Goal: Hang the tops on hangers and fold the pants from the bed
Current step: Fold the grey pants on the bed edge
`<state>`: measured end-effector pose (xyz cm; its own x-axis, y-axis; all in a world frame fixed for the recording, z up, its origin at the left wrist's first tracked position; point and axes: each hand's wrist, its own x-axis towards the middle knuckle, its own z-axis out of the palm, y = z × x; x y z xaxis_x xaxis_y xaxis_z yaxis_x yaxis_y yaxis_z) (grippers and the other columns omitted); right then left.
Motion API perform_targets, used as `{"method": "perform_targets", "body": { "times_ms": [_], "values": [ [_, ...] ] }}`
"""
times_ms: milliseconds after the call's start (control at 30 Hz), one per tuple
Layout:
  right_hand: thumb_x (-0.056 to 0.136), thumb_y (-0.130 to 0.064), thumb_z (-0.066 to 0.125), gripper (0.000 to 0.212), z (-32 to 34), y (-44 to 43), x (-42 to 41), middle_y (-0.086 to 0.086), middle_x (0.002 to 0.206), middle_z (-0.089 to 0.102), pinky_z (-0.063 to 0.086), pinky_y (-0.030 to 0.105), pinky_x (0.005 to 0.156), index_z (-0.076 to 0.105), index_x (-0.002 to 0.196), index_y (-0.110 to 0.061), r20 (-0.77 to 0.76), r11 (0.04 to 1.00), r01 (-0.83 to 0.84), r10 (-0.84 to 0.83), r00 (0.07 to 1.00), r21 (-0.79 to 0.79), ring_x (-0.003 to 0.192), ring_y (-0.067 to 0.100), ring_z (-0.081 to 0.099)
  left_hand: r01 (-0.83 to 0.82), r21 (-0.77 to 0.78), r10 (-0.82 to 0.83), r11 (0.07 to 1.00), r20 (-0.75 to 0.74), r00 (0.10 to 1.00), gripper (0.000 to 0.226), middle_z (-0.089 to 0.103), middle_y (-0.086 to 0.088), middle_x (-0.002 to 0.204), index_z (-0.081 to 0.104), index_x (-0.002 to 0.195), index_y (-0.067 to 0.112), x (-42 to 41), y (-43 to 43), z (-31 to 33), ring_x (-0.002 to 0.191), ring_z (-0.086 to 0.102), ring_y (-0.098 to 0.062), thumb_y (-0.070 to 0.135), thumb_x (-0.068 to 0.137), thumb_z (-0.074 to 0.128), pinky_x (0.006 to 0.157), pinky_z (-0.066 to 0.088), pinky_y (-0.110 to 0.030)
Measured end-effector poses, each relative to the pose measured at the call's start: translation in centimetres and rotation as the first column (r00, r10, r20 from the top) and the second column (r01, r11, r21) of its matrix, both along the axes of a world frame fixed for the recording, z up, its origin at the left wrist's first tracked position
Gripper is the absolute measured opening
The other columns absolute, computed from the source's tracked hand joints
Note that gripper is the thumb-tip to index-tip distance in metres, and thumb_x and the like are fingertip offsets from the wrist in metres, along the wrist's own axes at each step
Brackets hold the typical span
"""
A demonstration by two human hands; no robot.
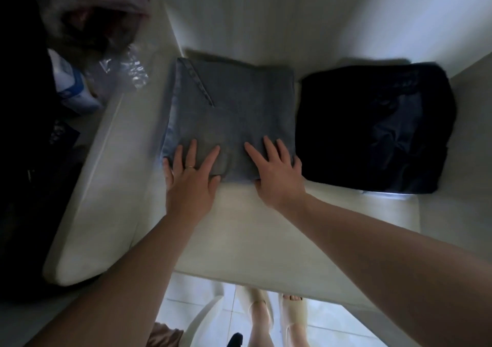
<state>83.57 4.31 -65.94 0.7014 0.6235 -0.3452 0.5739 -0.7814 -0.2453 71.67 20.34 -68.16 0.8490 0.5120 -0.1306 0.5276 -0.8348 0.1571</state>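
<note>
My fingers [211, 157] lie straight and spread, flat on top of a pair of folded grey-blue jeans [229, 106]; neither hand is closed around anything. My left hand [190, 172], wearing a ring [190, 167], presses the near left corner of the bundle. My right hand [277, 172] presses the near right corner. Both thumbs sit against the near folded edge; I cannot tell whether they are tucked beneath it.

The jeans rest on a white cushion [266, 226], squared into a neat rectangle and set toward the back. Just beside them on the right lies a dark folded garment [372, 128] of similar size, so the two form a row.

My palms are down, I judge, to flatten the layers and keep the fold from springing open. This pair looks finished.

At far left is a blurred heap of clutter with crinkled clear plastic [125, 67]. Below, my feet in pale slippers [292, 317] stand on a tiled floor.
</note>
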Motion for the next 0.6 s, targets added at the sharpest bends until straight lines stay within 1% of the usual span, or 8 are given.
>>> {"method": "perform_targets", "body": {
  "times_ms": [100, 200, 300, 400, 500, 600],
  "values": [
    [0.095, -0.032, 0.058, 0.084, 0.0, 1.6, 2.6, 0.002, 0.168, 0.000, 0.018, 0.061, 0.118, 0.002, 0.155, -0.048, -0.025, 1.000, -0.007, 0.007, 1.000, -0.017, 0.153, 0.031, -0.001, -0.002, -0.024, 0.002, 1.000, -0.010, 1.000, 0.068, 0.008, -0.004, 0.168, 0.017, 0.154, 0.051, 2.7, 1.9, 0.1, 0.154, 0.004, -0.031, 0.046, 0.096, 0.053, 0.120, -0.004, -0.059],
    [0.093, -0.034, 0.061, 0.088, -0.1, 2.8, 3.5, 0.003, 0.168, 0.001, 0.023, 0.063, 0.115, 0.001, 0.155, -0.048, -0.055, 0.999, -0.030, 0.028, 0.998, -0.037, 0.153, 0.032, 0.001, 0.035, -0.012, -0.036, 0.999, -0.043, 0.998, 0.069, 0.004, -0.004, 0.169, 0.015, 0.154, 0.052, 3.6, 3.0, 0.1, 0.154, 0.002, -0.029, 0.048, 0.097, 0.052, 0.120, -0.005, -0.058],
    [0.094, -0.034, 0.061, 0.087, -0.2, 2.7, 3.0, 0.002, 0.168, -0.002, 0.021, 0.064, 0.116, -0.001, 0.155, -0.047, -0.070, 0.999, -0.031, 0.028, 0.997, -0.041, 0.153, 0.032, -0.002, 0.048, -0.006, -0.048, 0.999, -0.032, 0.998, 0.068, 0.007, -0.006, 0.168, 0.018, 0.155, 0.051, 3.3, 3.0, 0.2, 0.154, 0.005, -0.030, 0.046, 0.096, 0.053, 0.120, -0.003, -0.057],
    [0.095, -0.038, 0.058, 0.082, 0.2, 1.6, 2.0, 0.002, 0.168, -0.001, 0.017, 0.061, 0.119, 0.004, 0.157, -0.044, -0.061, 1.000, -0.024, 0.024, 0.998, -0.002, 0.154, 0.029, -0.001, 0.008, -0.008, -0.008, 1.000, -0.027, 1.000, 0.068, 0.012, -0.007, 0.168, 0.021, 0.156, 0.046, 2.3, 1.7, 0.5, 0.153, 0.009, -0.032, 0.045, 0.097, 0.054, 0.121, 0.002, -0.057],
    [0.096, -0.045, 0.053, 0.076, 1.5, -0.2, 0.0, -0.001, 0.169, 0.001, 0.015, 0.056, 0.121, 0.009, 0.158, -0.040, -0.056, 0.999, -0.021, 0.023, 0.998, 0.026, 0.154, 0.027, 0.000, -0.029, -0.078, 0.026, 0.997, -0.040, 0.999, 0.066, 0.008, -0.005, 0.168, 0.018, 0.158, 0.040, 0.1, -0.8, 1.0, 0.154, 0.004, -0.030, 0.051, 0.099, 0.046, 0.121, 0.011, -0.058],
    [0.100, -0.050, 0.046, 0.070, 3.0, -2.6, -2.3, -0.003, 0.169, -0.004, 0.012, 0.056, 0.121, 0.009, 0.158, -0.038, -0.090, 1.000, -0.022, 0.022, 0.996, 0.001, 0.155, 0.028, -0.002, -0.060, -0.186, 0.039, 0.981, -0.112, 0.993, 0.066, -0.004, 0.001, 0.169, 0.007, 0.159, 0.040, -2.8, -3.7, 1.6, 0.155, -0.004, -0.027, 0.055, 0.101, 0.035, 0.122, 0.008, -0.056]
  ]
}}
